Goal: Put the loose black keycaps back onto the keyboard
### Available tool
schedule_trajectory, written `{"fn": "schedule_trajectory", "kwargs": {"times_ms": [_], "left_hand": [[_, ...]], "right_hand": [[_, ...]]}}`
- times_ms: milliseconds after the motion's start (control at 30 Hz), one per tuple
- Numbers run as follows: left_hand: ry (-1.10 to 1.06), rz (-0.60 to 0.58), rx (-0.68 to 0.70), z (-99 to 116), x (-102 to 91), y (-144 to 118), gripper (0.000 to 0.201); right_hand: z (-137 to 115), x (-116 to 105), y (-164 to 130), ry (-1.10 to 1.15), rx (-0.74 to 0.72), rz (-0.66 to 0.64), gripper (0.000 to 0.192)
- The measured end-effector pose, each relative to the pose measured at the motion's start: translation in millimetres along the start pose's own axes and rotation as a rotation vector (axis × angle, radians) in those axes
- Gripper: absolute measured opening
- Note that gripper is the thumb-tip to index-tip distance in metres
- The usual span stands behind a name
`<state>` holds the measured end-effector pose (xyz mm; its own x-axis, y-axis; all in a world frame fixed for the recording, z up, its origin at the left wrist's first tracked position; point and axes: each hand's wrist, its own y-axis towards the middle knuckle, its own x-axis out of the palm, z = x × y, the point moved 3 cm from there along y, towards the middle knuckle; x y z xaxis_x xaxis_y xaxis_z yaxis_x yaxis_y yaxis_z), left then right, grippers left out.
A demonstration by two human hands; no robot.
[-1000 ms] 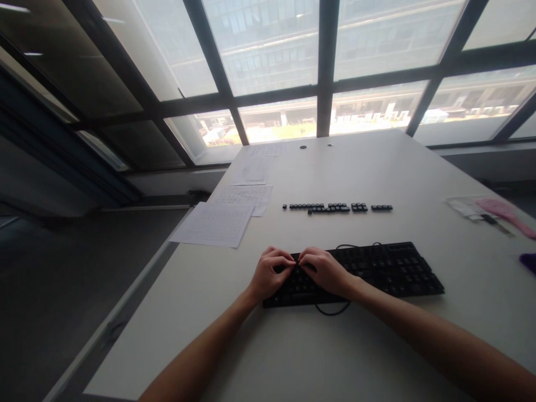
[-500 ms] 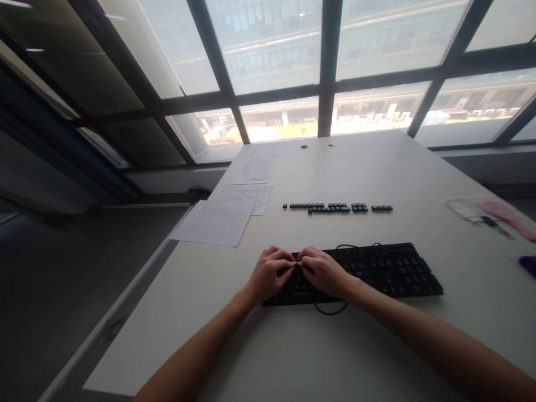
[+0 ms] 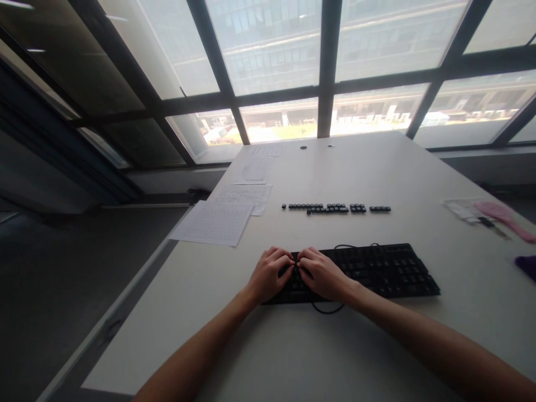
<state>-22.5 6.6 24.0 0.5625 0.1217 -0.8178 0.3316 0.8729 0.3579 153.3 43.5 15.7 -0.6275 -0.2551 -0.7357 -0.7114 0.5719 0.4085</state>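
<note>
A black keyboard [image 3: 377,271] lies across the middle of the frame on a white table [image 3: 377,167], its cable [image 3: 329,309] looping out from the near edge. Both hands sit on the keyboard's left end, close together with fingertips almost meeting. The left hand [image 3: 268,274] is curled, fingers bent down onto the keys; the right hand [image 3: 321,272] is curled the same way just beside it. Whether either pinches a key between its fingertips cannot be told. Above the keyboard, well apart from the hands, a row of loose black keycaps [image 3: 336,208] lies in a line. Printed sheets [image 3: 215,223] lie left of centre; a pink brush [image 3: 502,216] lies at the right edge
</note>
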Motion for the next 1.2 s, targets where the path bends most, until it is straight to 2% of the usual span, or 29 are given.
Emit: {"fn": "schedule_trajectory", "kwargs": {"times_ms": [100,233,333,433,500,600,733,900,1033,1200], "left_hand": [[-0.022,0.057,-0.023,-6,-5.8,15,0.013],[0.035,0.108,-0.048,-28,-3.9,62,0.018],[0.131,0.075,-0.086,-48,11.3,108,0.020],[0.187,0.044,-0.113,-61,29.9,148,0.021],[0.199,0.030,-0.110,-65,40.3,166,0.022],[0.217,0.001,-0.098,-67,51.0,179,0.020],[0.230,-0.018,-0.082,-67,53.5,181,0.016],[0.208,0.023,-0.088,-61,34.7,165,0.010],[0.142,0.057,-0.079,-45,12.0,134,0.008],[-0.047,0.041,-0.064,-13,-7.5,77,0.008]], "right_hand": [[11,-13,5,0.033,0.048,0.078,0.014],[59,-45,27,-0.134,0.248,0.220,0.018],[98,-61,53,-0.315,0.332,0.164,0.022],[125,-66,75,-0.479,0.354,0.075,0.022],[134,-65,85,-0.526,0.349,0.048,0.022],[141,-59,92,-0.534,0.330,0.026,0.020],[146,-52,96,-0.526,0.301,-0.004,0.018],[147,-48,98,-0.497,0.244,-0.038,0.024],[141,-46,98,-0.457,0.200,-0.055,0.025],[117,-43,91,-0.402,0.175,-0.023,0.018]]}}
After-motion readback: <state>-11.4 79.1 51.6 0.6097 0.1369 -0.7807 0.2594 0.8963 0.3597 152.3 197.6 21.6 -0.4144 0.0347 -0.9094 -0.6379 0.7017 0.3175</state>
